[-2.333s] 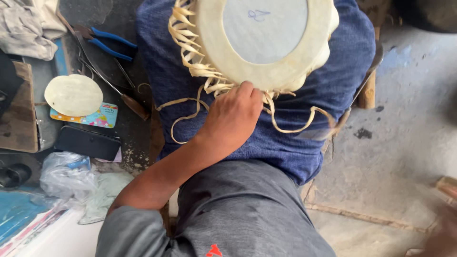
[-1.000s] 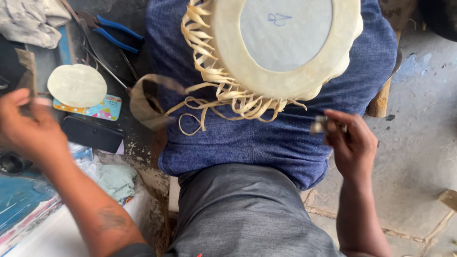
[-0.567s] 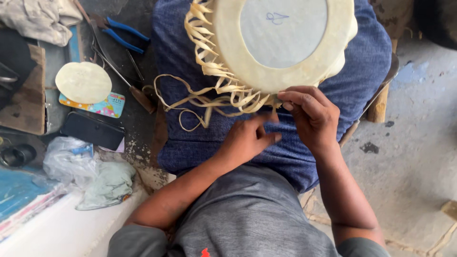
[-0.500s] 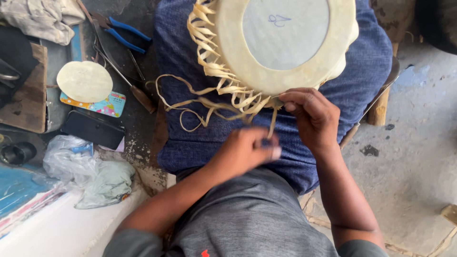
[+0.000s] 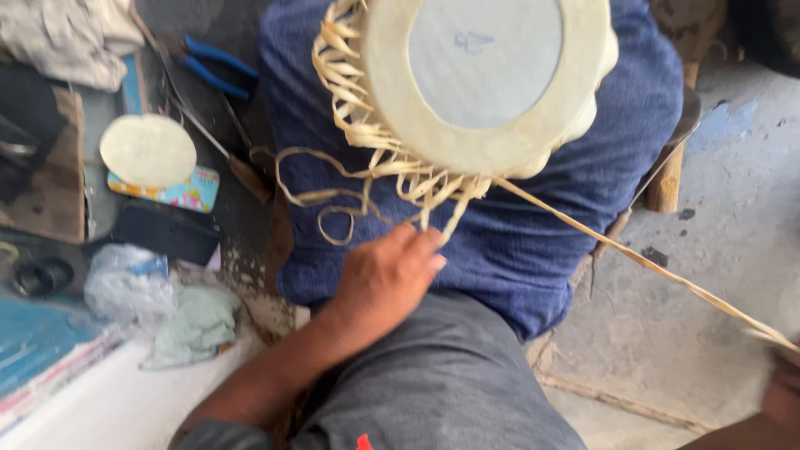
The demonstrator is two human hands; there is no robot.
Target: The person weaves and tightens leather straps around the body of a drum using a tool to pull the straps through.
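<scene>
Blue cushion (image 5: pixel 533 242) under round pale basket base (image 5: pixel 487 79), cane strips (image 5: pixel 367 162) splayed.

A round woven piece (image 5: pixel 487 79) rests far and centre on a cushion (image 5: pixel 533 242) across the person's lap. Loose strips (image 5: pixel 367 179) hang from its near left edge. The left hand (image 5: pixel 387 279) lies just near of those strips, on the cushion. One long strip (image 5: pixel 642 262) runs from the piece's near edge to the right hand (image 5: pixel 783 392) at the near right corner. Far left, pliers (image 5: pixel 212 67) lie on the ground, with a round disc (image 5: pixel 148 150) nearer and left of them. A crumpled cloth (image 5: pixel 196 325) lies near left.
</scene>
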